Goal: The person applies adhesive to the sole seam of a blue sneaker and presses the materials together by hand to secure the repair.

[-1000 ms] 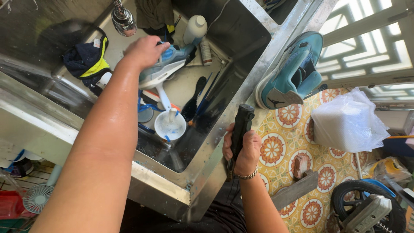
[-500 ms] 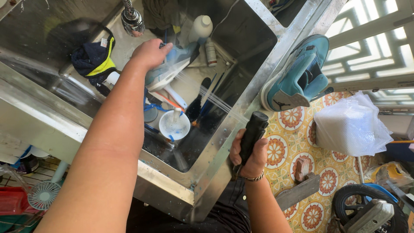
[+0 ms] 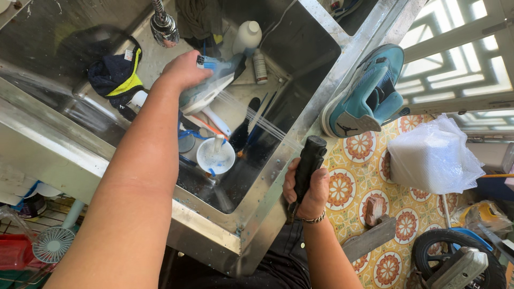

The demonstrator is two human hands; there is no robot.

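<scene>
The left hand (image 3: 184,69) has its fingers curled around a pale blue sneaker (image 3: 211,88) held over the steel sink (image 3: 300,37). The right hand (image 3: 306,187) wraps its fingers tight around a black spray nozzle (image 3: 309,160) (thin water jets reach the sneaker), with a white cup (image 3: 215,156) below.

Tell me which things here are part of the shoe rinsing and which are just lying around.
In use:
- left hand holding a pale blue and white sneaker over the steel sink
- right hand gripping a black handheld sprayer, water jets hitting that sneaker

Lying about:
- teal sneaker on the sink's edge
- white round cup
- white plastic bottle
- navy and yellow cloth
- clear bubble-wrap bundle
</scene>
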